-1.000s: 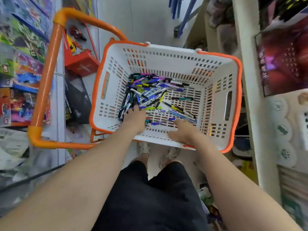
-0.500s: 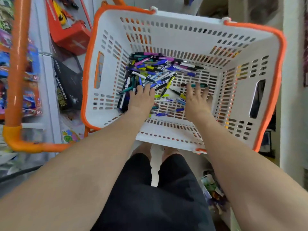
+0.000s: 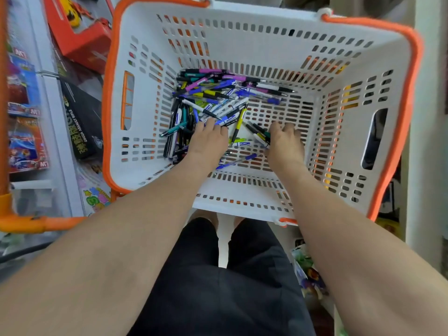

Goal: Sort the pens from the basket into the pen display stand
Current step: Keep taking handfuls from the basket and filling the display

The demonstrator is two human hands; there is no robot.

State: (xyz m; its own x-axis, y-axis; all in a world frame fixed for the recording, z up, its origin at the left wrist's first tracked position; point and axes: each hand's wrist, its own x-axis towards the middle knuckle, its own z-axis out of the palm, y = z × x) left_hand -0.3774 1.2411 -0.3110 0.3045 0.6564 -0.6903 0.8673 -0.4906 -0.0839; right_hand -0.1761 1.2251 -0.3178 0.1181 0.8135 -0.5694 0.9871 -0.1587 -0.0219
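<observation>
A white basket with an orange rim holds a loose heap of pens in blue, purple, black, teal and yellow on its slotted floor. Both my hands reach down inside it. My left hand lies on the near edge of the heap, fingers curled down into the pens. My right hand is to the right of the heap, its fingers curled round a few black, yellow and teal pens. The fingertips are hidden. No pen display stand is in view.
An orange tube frame runs along the left. Beyond it stand shelves with boxed toys, a red box and a black box. A white upright stands right of the basket. My legs in dark shorts are below.
The camera has come closer to the basket. Both hands went deeper into it, and their fingers, straight half a second ago, have curled down into the pens.
</observation>
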